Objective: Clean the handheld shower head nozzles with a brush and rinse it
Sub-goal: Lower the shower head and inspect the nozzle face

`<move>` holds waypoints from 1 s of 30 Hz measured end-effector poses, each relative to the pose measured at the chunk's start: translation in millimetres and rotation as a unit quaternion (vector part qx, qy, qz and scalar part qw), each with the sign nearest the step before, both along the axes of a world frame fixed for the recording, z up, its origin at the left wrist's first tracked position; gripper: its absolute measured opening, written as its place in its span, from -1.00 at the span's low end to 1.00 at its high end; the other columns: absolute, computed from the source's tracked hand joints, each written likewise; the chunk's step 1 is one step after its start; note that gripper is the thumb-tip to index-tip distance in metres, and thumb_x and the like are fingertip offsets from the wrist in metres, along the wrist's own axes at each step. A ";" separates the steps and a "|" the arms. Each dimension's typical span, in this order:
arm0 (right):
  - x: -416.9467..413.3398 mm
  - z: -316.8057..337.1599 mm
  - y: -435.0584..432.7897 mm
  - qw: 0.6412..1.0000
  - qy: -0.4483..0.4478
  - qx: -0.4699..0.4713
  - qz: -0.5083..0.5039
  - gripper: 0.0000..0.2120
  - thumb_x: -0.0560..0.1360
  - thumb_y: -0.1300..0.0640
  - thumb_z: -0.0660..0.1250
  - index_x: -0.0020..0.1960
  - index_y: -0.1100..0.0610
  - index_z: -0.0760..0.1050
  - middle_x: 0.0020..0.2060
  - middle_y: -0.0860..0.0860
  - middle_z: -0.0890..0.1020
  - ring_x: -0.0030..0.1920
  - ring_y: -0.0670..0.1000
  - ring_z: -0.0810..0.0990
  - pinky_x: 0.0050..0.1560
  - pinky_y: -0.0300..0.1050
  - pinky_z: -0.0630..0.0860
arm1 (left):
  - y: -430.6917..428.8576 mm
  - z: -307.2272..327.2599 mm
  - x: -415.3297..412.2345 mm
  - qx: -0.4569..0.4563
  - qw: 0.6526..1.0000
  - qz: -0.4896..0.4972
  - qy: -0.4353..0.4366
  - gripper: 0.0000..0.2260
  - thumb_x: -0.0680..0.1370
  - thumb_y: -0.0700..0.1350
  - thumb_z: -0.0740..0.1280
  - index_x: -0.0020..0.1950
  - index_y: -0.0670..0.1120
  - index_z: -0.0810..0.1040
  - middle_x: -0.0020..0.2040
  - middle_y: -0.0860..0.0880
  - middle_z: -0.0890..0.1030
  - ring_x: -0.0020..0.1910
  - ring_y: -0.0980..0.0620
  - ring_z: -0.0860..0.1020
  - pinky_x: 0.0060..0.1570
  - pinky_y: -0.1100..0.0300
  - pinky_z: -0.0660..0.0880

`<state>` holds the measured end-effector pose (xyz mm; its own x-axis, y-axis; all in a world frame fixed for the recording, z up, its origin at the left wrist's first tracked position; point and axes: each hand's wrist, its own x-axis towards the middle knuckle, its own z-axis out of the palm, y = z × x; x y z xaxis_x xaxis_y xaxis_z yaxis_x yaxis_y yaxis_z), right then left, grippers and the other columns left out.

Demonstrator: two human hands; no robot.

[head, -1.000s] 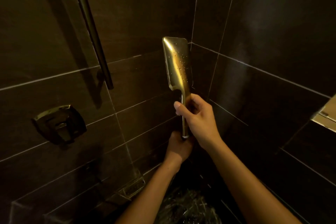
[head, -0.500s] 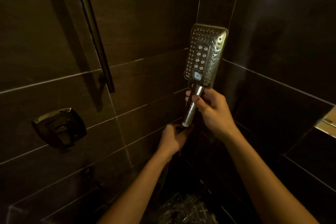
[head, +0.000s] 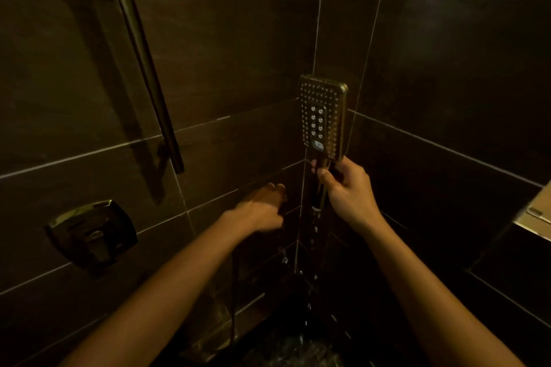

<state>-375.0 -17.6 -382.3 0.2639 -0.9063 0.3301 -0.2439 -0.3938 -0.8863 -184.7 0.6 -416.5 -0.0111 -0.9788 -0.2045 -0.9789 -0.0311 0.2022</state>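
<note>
The handheld shower head (head: pixel 323 118) is held upright in the corner of a dark brown tiled wall (head: pixel 238 53), with its rectangular nozzle face turned toward the camera. Rows of small nozzles are seen round the edge of the face, and a panel of larger ones down its middle. Its handle (head: pixel 319 188) is clasped just under the head by the right grip (head: pixel 346 188), a bare hand whose thumb and fingers are curled closed round it. Water drops (head: pixel 315 229) are seen falling from the handle's lower end toward the wet floor (head: pixel 301 348). The left grip (head: pixel 262 208), the other bare hand, is held lower and to the left, apart from the handle, with its fingers bent forward; it is blurred, and whether anything is held in it cannot be told. A metal slide bar (head: pixel 143 62) is fixed aslant on the left wall, and a square valve plate (head: pixel 92 232) is set below it.
</note>
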 end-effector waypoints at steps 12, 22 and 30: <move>10.5 8.4 -27.7 0.999 -0.010 0.033 0.000 -0.81 0.65 0.18 0.27 0.19 -0.02 0.56 0.06 -0.15 0.63 0.05 -0.21 0.58 -0.08 -0.25 0.47 | -32.9 36.2 30.7 -0.073 0.961 -0.155 -0.215 -0.45 0.58 -0.21 0.29 0.55 -0.16 0.20 0.52 -0.30 0.18 0.48 -0.29 0.25 0.41 -0.13 0.30; 19.5 41.1 -56.9 0.999 -0.014 0.017 0.022 -0.80 0.64 0.21 0.29 0.17 -0.03 0.58 0.08 -0.14 0.65 0.10 -0.20 0.59 0.09 -0.15 0.51 | -46.2 87.8 56.4 -0.197 0.977 -0.073 -0.016 -0.73 0.63 -0.04 0.27 0.30 -0.10 0.47 0.22 -0.14 0.50 0.13 -0.12 0.56 0.06 0.07 0.54; 42.1 103.9 -75.8 0.992 -0.059 -0.005 0.110 -0.79 0.63 0.21 0.30 0.15 -0.03 0.62 0.09 -0.05 0.71 0.17 -0.07 0.66 0.30 0.16 0.55 | -52.9 176.8 89.2 -0.317 0.946 -0.009 -0.066 -0.70 0.62 0.06 0.29 0.16 -0.15 0.55 0.07 -0.10 0.55 0.07 -0.08 0.55 -0.05 0.16 0.43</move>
<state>-333.0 -93.4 -278.4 0.4137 -0.8277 0.3792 -0.0453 -0.4347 -0.8994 -95.4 -52.2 -239.7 -0.0438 -0.9051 0.4229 -0.9962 0.0717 0.0503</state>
